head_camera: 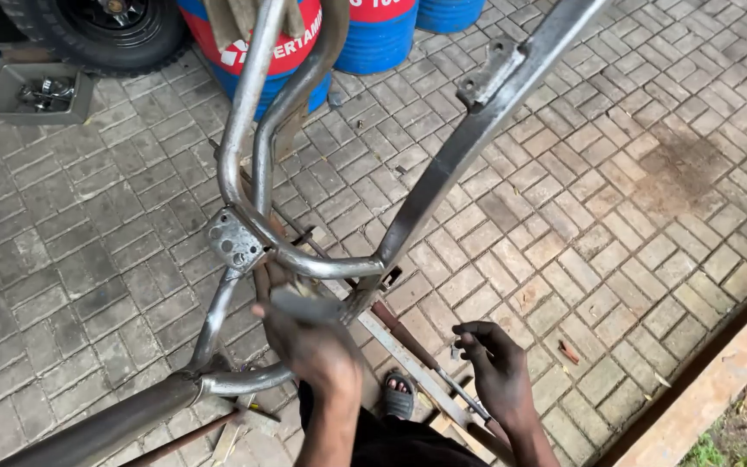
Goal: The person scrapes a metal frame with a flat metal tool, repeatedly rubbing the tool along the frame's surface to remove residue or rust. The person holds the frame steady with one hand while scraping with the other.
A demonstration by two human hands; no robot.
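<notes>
grey brick paving (616,216) carries blue drums (378,39), a tyre (101,30), a metal tray (36,91).

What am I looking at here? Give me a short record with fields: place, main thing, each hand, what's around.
Place: outdoor yard paved with grey bricks
Main thing: bare metal tube frame, bent and welded, standing tilted
Left hand: pressed against the frame's lower joint, holding a small grey piece
Right hand: fingers pinched, beside a thin rod
Around: blue and red drums, a tyre, a metal tray, a sandalled foot
</notes>
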